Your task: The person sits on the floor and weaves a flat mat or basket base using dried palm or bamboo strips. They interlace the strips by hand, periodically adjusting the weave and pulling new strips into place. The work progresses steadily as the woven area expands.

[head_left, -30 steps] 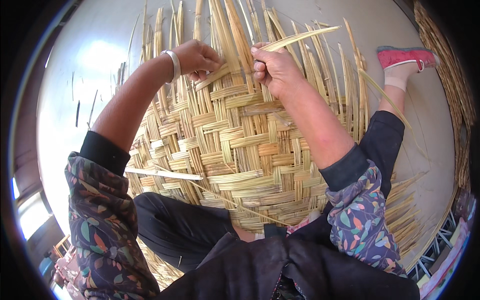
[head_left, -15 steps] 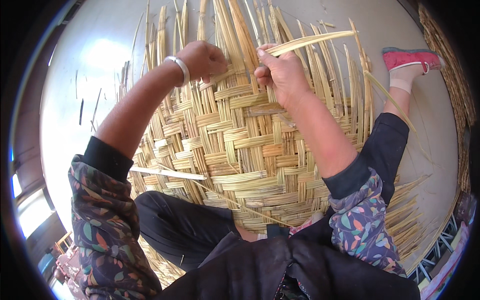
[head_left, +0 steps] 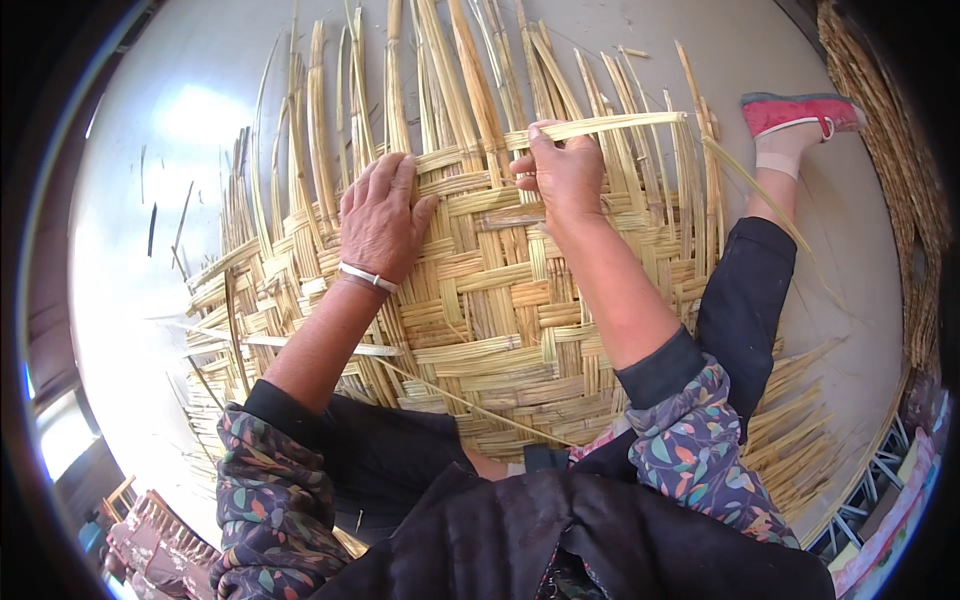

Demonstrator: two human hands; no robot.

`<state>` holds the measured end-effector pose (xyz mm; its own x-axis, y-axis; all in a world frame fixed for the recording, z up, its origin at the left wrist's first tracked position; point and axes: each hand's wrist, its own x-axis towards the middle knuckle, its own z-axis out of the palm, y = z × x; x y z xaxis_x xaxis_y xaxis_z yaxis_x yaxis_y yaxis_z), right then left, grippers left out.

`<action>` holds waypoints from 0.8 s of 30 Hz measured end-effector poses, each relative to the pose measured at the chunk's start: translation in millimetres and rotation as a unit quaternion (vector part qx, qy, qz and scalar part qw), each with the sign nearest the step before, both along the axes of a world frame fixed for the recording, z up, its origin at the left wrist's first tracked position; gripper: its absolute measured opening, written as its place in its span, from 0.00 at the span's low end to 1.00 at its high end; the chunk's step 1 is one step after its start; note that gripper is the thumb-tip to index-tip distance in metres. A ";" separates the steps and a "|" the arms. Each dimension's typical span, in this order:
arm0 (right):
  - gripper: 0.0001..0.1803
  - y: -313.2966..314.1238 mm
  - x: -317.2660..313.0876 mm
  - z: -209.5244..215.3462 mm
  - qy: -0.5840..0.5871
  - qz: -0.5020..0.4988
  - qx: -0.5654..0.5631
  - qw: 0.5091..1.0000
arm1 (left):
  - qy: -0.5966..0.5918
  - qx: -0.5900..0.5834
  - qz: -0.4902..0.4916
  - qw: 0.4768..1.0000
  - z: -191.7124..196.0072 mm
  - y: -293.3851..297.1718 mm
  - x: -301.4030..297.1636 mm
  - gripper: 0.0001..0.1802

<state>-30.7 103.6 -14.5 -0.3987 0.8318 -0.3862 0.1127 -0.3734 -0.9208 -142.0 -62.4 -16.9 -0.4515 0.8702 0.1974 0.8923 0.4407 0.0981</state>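
Under both hands, in the single head view, we see a wide woven mat of flat yellow reed strips spread over a pale floor and across the person's lap.

Our left hand lies palm down on the weave with its fingers spread and open, pressing the crossing strips near the mat's far edge; it grips nothing. A thin silver bangle circles that wrist.

Just to the right of it, our right hand is closed, pinching a long loose reed strip between thumb and fingers. That strip runs sideways away from the hand to the right, lying across the upright unwoven strands that fan out beyond both hands.

Nearer the body than the left hand, a single pale strip lies flat on the weave, and a thin splinter slants across the mat between the two forearms.

Both forearms are bare up to rolled dark cuffs and patterned floral sleeves.

Beyond the right hand, well apart from it, a foot in a red shoe rests on the floor, the dark trouser leg lying over the mat's right side. Farther right still, a second woven piece curves along the picture's rim.
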 end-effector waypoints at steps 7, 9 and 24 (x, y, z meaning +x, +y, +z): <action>0.07 -7.1 8.5 -3.1 -0.042 0.020 0.028 0.999 | 0.028 -0.044 -0.016 0.999 -2.3 -5.2 3.6 0.26; 0.06 -12.6 14.5 0.4 -0.035 0.033 0.033 0.998 | 0.041 -0.049 -0.028 0.998 -4.5 -8.9 3.7 0.26; 0.07 0.3 33.3 -0.4 0.107 -0.024 -0.114 0.987 | -0.080 0.050 0.089 0.992 -3.0 -12.6 9.4 0.32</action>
<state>2.6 103.9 -14.8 -0.4545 0.7522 -0.4771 -0.0980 -0.5745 -0.8126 -132.6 -75.0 -19.9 -0.6293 0.7530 0.1923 0.7703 0.5716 0.2827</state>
